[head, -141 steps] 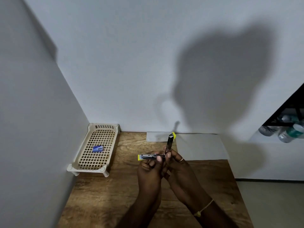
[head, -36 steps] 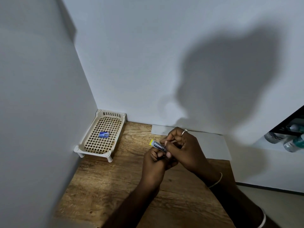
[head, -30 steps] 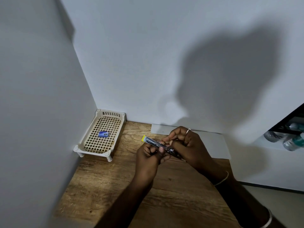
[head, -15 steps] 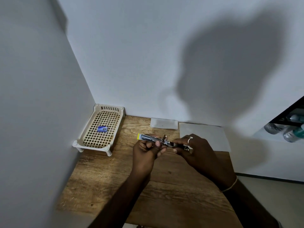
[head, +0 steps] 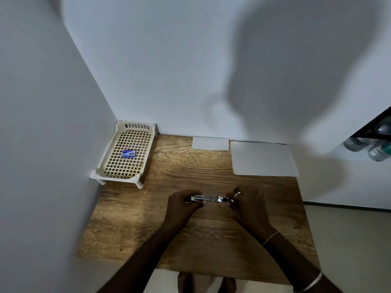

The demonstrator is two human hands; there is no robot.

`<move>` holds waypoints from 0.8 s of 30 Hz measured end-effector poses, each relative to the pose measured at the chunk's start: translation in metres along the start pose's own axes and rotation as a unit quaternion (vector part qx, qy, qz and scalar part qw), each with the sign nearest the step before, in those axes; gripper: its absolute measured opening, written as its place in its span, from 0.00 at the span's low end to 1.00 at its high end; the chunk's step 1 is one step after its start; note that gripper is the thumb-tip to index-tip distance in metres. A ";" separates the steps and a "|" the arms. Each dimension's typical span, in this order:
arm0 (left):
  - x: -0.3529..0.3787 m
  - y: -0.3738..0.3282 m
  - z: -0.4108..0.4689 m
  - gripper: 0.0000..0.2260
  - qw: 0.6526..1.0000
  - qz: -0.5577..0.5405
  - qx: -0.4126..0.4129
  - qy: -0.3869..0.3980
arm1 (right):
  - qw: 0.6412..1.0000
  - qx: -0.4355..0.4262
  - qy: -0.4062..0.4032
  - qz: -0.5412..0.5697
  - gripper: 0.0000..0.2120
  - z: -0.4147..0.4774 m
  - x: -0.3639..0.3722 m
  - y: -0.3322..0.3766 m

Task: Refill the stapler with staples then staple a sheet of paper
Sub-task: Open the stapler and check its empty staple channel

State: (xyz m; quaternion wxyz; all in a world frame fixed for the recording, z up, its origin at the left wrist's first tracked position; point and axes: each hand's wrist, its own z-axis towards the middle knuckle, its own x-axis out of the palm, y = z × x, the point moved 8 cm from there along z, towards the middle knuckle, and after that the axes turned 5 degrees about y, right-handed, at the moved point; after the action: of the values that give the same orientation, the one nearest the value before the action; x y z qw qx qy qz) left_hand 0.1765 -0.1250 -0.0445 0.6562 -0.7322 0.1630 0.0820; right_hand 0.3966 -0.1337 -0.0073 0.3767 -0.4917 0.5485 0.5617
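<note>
A small metal stapler (head: 208,198) with a yellow end lies level between my hands, low over the middle of the wooden table (head: 148,229). My left hand (head: 182,205) grips its left end and my right hand (head: 247,205) grips its right end. A white sheet of paper (head: 263,158) lies flat at the table's back right. A small blue staple box (head: 128,153) rests in the cream plastic tray (head: 99,174) at the back left. Whether the stapler's top is open or closed is not clear.
A smaller white card (head: 210,143) lies against the back wall beside the sheet. Walls close in the table on the left and at the back. Plastic bottles (head: 372,144) lie on a shelf at the far right. Bare feet show below the table's front edge.
The stapler's top, raised upright 4.7 s ago, no longer stands up. Both hands have brought the stapler down and nearer to me, holding it level by its ends. The view has tilted downward.
</note>
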 end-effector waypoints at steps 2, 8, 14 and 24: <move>0.002 0.006 0.009 0.12 0.997 0.074 0.017 0.013 | 1.000 0.004 0.005 0.000 0.11 0.004 0.015 -0.002; 0.009 0.016 0.030 0.11 0.971 0.228 0.049 0.044 | 0.999 0.001 0.033 0.008 0.08 0.022 0.043 -0.002; 0.013 0.025 0.034 0.13 0.963 0.260 0.062 0.042 | 0.998 0.006 0.056 0.008 0.10 0.028 0.057 -0.006; 0.017 0.037 0.033 0.16 0.956 0.276 0.076 0.065 | 0.999 -0.007 0.049 -0.003 0.11 0.028 0.061 -0.006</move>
State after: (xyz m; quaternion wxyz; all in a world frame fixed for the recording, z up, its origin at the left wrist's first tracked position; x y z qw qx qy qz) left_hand 0.1827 -0.0973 -0.0886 0.6496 -0.6102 0.4073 0.1995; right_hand 0.3842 -0.1121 -0.0704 0.3477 -0.5232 0.5606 0.5396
